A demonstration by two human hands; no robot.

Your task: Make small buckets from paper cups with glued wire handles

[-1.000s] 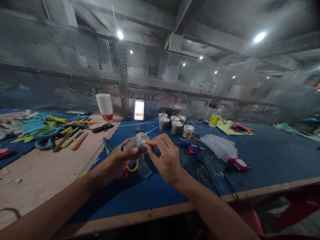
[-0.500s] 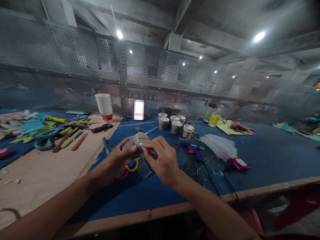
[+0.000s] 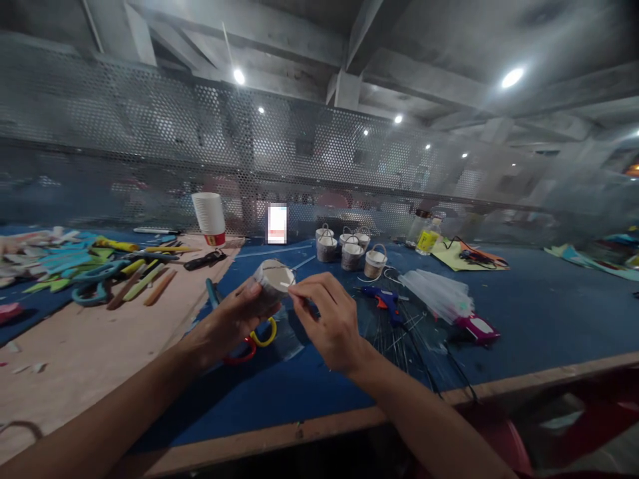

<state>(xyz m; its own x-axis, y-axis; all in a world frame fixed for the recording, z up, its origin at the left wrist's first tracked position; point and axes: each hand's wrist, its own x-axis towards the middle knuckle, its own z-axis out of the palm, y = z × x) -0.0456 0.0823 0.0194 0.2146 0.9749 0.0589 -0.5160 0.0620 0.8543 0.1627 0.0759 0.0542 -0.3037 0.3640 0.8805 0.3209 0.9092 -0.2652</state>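
Observation:
My left hand (image 3: pixel 234 319) is wrapped round a small paper cup (image 3: pixel 274 274) with a greyish covering on its outside, tilted so its pale open mouth faces me. At the cup's right rim, the thumb and fingers of my right hand (image 3: pixel 327 316) are pinched together on a thin white strip, whose kind I cannot make out. Below the cup lie scissors with red and yellow handles (image 3: pixel 263 332), partly hidden by my left hand. Several small wrapped cups with handles (image 3: pixel 352 255) stand farther back.
A blue glue gun (image 3: pixel 384 298) and its cable lie right of my hands, beside clear plastic bags (image 3: pixel 436 293). Stacked paper cups (image 3: pixel 208 216) stand at back left. Blue scissors (image 3: pixel 92 283) and several tools lie on the pinkish board (image 3: pixel 104 352). A yellow-labelled bottle (image 3: pixel 428 238) stands behind.
The cup has turned so more of its open mouth shows, and my left hand has rolled with it. My right fingers have shifted slightly right, still pinched at the rim.

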